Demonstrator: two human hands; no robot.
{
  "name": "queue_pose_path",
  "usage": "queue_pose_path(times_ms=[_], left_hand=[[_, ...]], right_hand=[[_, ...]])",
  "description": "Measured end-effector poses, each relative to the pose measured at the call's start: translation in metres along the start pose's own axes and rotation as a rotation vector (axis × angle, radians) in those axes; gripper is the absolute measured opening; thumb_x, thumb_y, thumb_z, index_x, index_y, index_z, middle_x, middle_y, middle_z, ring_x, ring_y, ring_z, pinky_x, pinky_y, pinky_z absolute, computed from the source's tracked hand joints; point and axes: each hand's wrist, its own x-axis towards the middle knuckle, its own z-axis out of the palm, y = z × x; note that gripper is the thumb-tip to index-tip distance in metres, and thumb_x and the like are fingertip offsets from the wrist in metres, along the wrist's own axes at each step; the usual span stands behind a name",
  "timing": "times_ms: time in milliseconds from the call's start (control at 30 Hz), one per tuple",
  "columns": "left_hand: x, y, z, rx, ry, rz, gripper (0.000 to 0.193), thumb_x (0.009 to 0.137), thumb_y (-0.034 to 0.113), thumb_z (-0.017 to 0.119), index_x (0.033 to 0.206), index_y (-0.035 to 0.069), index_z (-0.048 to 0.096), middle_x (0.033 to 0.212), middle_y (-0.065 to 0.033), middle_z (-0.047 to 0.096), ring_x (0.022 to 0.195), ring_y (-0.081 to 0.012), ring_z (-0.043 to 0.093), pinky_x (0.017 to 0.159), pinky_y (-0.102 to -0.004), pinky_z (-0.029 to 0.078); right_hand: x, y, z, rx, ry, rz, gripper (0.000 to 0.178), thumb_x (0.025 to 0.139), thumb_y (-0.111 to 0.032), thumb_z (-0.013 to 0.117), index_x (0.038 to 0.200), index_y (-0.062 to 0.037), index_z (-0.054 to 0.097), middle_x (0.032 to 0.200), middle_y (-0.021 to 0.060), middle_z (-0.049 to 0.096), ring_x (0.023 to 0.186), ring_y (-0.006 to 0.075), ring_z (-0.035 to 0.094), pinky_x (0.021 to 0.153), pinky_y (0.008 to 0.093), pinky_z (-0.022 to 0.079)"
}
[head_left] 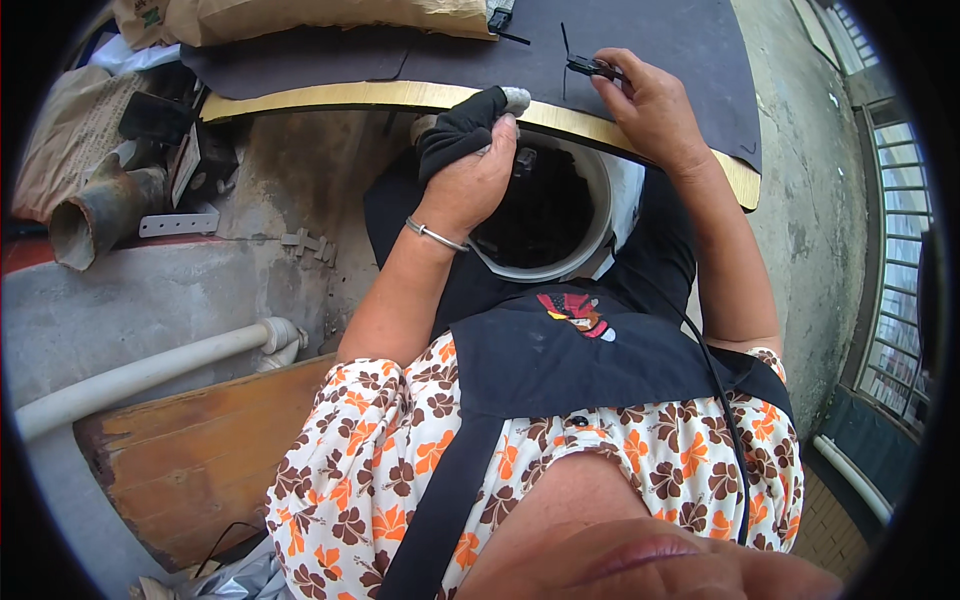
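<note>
Right hand (655, 108): pinches black part (594, 68), likely leaving prongs (564, 84) free.
Left hand (472, 184): fingers under black cloth (458, 132); grip I cannot tell.

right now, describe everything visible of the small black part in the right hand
The small black part looks like plastic: a narrow body with thin prongs reaching up and down the picture from its left end. The right hand pinches its other end over the dark mat; whether it touches the mat is unclear.

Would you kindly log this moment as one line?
left hand: black fabric at fingers, worn or held unclear | right hand: pinching pronged black part over dark tabletop | white bucket: below tabletop, dark contents
</note>
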Motion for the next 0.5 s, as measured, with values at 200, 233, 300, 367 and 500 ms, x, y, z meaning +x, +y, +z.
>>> queue_pose_path(times_ms=[200, 233, 300, 367, 500], left_hand=[[0.002, 0.004, -0.005, -0.400, -0.111, -0.393, 0.020, 0.087, 0.015, 0.056, 0.101, 0.000, 0.062, 0.083, -0.0057, 0.064, 0.077, -0.0110, 0.058, 0.068, -0.0236, 0.046], [0.003, 0.006, -0.007, -0.666, -0.205, -0.557, 0.024, 0.088, 0.019, 0.056, 0.101, 0.000, 0.062, 0.083, -0.0040, 0.063, 0.076, -0.0092, 0.057, 0.066, -0.0225, 0.046], [0.002, 0.014, 0.000, -0.959, -0.256, -0.691, 0.033, 0.090, 0.028, 0.055, 0.101, -0.002, 0.061, 0.086, -0.0025, 0.061, 0.072, -0.0078, 0.055, 0.062, -0.0214, 0.045], [0.000, 0.015, 0.002, -0.972, -0.278, -0.697, 0.031, 0.090, 0.027, 0.055, 0.101, -0.002, 0.061, 0.086, -0.0024, 0.061, 0.072, -0.0078, 0.055, 0.062, -0.0219, 0.045], [-0.006, 0.020, 0.004, -0.712, -0.240, -0.572, 0.027, 0.091, 0.017, 0.052, 0.110, -0.001, 0.057, 0.084, -0.0019, 0.061, 0.070, -0.0075, 0.056, 0.061, -0.0211, 0.045]], right_hand=[[-0.024, -0.030, -0.010, 0.434, -0.001, -0.368, 0.036, 0.074, 0.005, 0.061, 0.108, -0.0075, 0.058, 0.083, 0.0086, 0.061, 0.067, 0.0197, 0.060, 0.058, 0.0276, 0.047], [-0.024, -0.028, -0.010, 0.434, 0.001, -0.370, 0.036, 0.074, 0.005, 0.061, 0.108, -0.0075, 0.058, 0.083, 0.0086, 0.061, 0.067, 0.0197, 0.060, 0.058, 0.0276, 0.047], [-0.025, -0.025, -0.009, 0.300, -0.097, -0.438, 0.039, 0.072, 0.005, 0.062, 0.108, -0.0080, 0.058, 0.082, 0.0095, 0.061, 0.068, 0.0215, 0.060, 0.060, 0.0284, 0.047], [-0.026, -0.024, -0.009, 0.377, -0.087, -0.453, 0.038, 0.071, 0.004, 0.063, 0.108, -0.0072, 0.058, 0.080, 0.0081, 0.060, 0.067, 0.0205, 0.058, 0.060, 0.0284, 0.046], [-0.037, -0.044, -0.019, 0.759, -0.171, -0.142, 0.036, 0.070, 0.002, 0.066, 0.105, -0.0040, 0.058, 0.072, 0.0044, 0.054, 0.063, 0.0143, 0.053, 0.058, 0.0257, 0.044]])
